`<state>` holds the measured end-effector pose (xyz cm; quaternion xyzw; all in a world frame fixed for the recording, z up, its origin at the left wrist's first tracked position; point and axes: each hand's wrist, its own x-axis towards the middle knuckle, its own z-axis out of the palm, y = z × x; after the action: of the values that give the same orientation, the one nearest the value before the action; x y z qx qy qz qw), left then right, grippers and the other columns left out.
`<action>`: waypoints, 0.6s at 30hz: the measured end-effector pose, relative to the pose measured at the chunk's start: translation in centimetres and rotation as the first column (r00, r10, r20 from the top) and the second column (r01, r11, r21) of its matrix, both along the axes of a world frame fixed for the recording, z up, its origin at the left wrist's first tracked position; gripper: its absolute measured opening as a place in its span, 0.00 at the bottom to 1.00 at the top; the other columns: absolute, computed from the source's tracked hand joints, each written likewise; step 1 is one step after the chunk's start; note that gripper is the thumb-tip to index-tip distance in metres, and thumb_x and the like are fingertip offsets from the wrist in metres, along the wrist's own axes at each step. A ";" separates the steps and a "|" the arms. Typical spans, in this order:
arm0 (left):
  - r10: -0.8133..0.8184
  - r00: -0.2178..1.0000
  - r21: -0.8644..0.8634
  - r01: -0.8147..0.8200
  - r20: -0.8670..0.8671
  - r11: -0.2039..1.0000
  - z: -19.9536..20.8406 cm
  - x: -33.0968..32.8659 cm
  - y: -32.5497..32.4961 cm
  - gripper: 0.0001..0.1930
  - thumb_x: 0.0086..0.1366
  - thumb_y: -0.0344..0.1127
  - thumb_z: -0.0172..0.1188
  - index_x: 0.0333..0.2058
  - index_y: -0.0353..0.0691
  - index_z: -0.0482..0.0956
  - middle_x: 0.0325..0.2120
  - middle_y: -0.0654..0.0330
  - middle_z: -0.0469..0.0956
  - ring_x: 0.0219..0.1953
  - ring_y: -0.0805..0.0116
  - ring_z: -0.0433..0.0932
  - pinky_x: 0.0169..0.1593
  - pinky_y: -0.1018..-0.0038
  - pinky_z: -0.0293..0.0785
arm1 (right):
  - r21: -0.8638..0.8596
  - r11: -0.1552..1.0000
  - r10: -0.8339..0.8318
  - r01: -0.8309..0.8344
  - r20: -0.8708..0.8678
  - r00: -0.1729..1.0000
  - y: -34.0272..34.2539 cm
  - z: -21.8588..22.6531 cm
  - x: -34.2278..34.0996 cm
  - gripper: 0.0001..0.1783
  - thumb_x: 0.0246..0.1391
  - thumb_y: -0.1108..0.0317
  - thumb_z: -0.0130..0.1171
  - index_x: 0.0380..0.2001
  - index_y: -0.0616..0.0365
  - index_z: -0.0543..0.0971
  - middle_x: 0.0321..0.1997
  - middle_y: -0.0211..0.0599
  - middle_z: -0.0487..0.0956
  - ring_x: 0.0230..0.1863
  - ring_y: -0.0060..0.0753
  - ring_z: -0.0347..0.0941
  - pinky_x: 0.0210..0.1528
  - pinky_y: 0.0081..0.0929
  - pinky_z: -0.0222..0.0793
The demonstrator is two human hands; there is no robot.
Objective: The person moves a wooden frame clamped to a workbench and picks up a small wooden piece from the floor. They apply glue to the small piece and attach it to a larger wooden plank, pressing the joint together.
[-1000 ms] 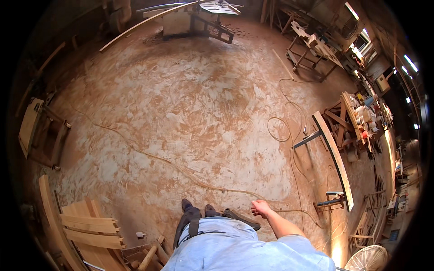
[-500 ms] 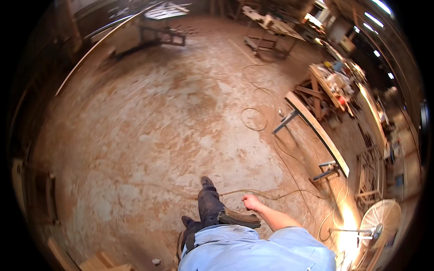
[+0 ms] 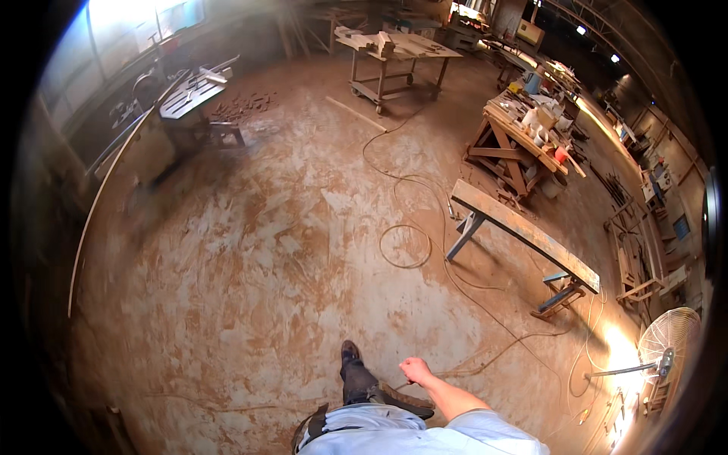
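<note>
My right hand [image 3: 415,371] hangs out in front of my body, its fingers curled in, and no object shows in it. A dark open-topped tool pouch [image 3: 407,403] hangs at my waist just below that hand. My left hand is out of the picture. One dark shoe [image 3: 349,350] is stretched forward on the dusty floor [image 3: 288,265]. To the right of the hand, a hose [image 3: 523,339] snakes over the floor.
A narrow bench [image 3: 523,231] on blue legs stands at right, with a coiled hose [image 3: 406,246] beside it. Beyond are a cluttered workbench [image 3: 516,136] and a wheeled table [image 3: 409,47]. A pedestal fan [image 3: 667,345] stands lower right; a slotted-top table [image 3: 193,95] at far left.
The view has tilted up and turned, so the far tables and bright windows show more fully. My front leg and right hand sit lower in the picture. The hand stays curled.
</note>
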<state>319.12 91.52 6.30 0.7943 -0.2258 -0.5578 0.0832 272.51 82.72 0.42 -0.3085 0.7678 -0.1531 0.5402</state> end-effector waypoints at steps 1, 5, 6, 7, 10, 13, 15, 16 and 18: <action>0.017 1.000 0.033 -0.016 -0.024 0.999 0.9 -0.3 -1.5 0.24 0.65 0.40 0.54 0.59 0.42 0.68 0.52 0.49 0.73 0.53 0.59 0.73 0.56 0.66 0.71 | 0.000 1.000 -0.030 0.030 0.032 0.999 -2.6 0.5 -0.7 0.14 0.57 0.61 0.57 0.26 0.61 0.77 0.17 0.33 0.71 0.14 0.26 0.67 0.17 0.29 0.71; 0.072 0.970 0.249 -0.013 -0.231 0.969 3.6 -1.8 -6.1 0.23 0.65 0.39 0.55 0.58 0.42 0.69 0.53 0.49 0.73 0.54 0.61 0.73 0.56 0.67 0.71 | -0.025 0.990 -0.134 0.138 0.110 0.985 -11.3 4.5 -2.6 0.16 0.58 0.59 0.57 0.25 0.61 0.76 0.18 0.32 0.72 0.15 0.25 0.67 0.18 0.28 0.71; 0.105 0.949 0.324 -0.003 -0.297 0.946 4.5 -2.4 -7.8 0.23 0.65 0.39 0.55 0.58 0.42 0.69 0.53 0.50 0.73 0.54 0.61 0.73 0.56 0.67 0.71 | -0.040 0.989 -0.134 0.140 0.136 0.982 -13.6 5.5 -2.9 0.17 0.59 0.58 0.57 0.25 0.61 0.75 0.19 0.31 0.72 0.16 0.24 0.67 0.18 0.27 0.71; 0.127 0.925 0.399 0.029 -0.357 0.916 5.0 -3.3 -9.9 0.23 0.65 0.39 0.55 0.58 0.42 0.69 0.53 0.50 0.73 0.54 0.61 0.73 0.57 0.67 0.71 | -0.045 0.987 -0.144 0.153 0.160 0.976 -15.5 5.8 -3.8 0.17 0.59 0.58 0.57 0.25 0.61 0.75 0.19 0.31 0.72 0.16 0.23 0.67 0.18 0.27 0.71; 0.075 0.895 0.496 0.173 -0.440 0.851 5.5 -2.9 -16.8 0.23 0.65 0.39 0.55 0.58 0.41 0.70 0.53 0.50 0.73 0.55 0.62 0.73 0.57 0.68 0.71 | -0.064 0.984 -0.142 0.168 0.294 0.945 -21.3 5.6 -4.6 0.16 0.60 0.57 0.55 0.29 0.61 0.76 0.23 0.32 0.74 0.20 0.22 0.69 0.22 0.26 0.74; -0.613 0.787 0.101 0.617 -0.070 0.781 -0.9 4.9 -19.6 0.24 0.61 0.37 0.58 0.56 0.40 0.72 0.39 0.57 0.80 0.40 0.62 0.80 0.44 0.68 0.77 | -0.111 0.990 -0.044 0.086 0.343 0.938 -28.4 6.4 -3.9 0.14 0.60 0.59 0.54 0.34 0.62 0.77 0.26 0.33 0.75 0.22 0.23 0.71 0.23 0.26 0.75; -0.522 0.710 0.067 0.562 0.473 0.825 -2.4 6.4 -24.6 0.24 0.60 0.30 0.54 0.57 0.35 0.69 0.37 0.54 0.79 0.37 0.59 0.80 0.34 0.67 0.79 | -0.123 0.981 -0.098 0.147 0.338 0.936 -32.9 6.0 -5.0 0.13 0.60 0.62 0.53 0.40 0.61 0.76 0.29 0.34 0.76 0.22 0.24 0.72 0.23 0.26 0.75; -0.124 0.931 -0.121 0.175 0.344 0.977 -2.7 6.7 -27.3 0.23 0.60 0.29 0.52 0.55 0.35 0.70 0.33 0.55 0.77 0.31 0.61 0.77 0.29 0.67 0.76 | -0.146 0.974 -0.117 0.173 0.331 0.936 -35.1 6.1 -5.8 0.13 0.60 0.62 0.53 0.41 0.61 0.76 0.30 0.35 0.76 0.23 0.24 0.72 0.23 0.26 0.75; 0.671 0.733 -0.228 -0.675 -0.107 0.701 -3.3 4.8 -32.7 0.20 0.60 0.28 0.49 0.53 0.35 0.72 0.24 0.58 0.73 0.20 0.65 0.73 0.21 0.68 0.69 | -0.171 0.965 -0.146 0.199 0.282 0.948 -39.5 6.3 -8.5 0.13 0.60 0.63 0.53 0.43 0.60 0.75 0.31 0.35 0.76 0.23 0.24 0.73 0.23 0.27 0.75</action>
<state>323.93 58.81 2.99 0.8000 0.0116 -0.4618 0.3829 263.98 43.26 6.69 -0.2686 0.6931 -0.3154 0.5898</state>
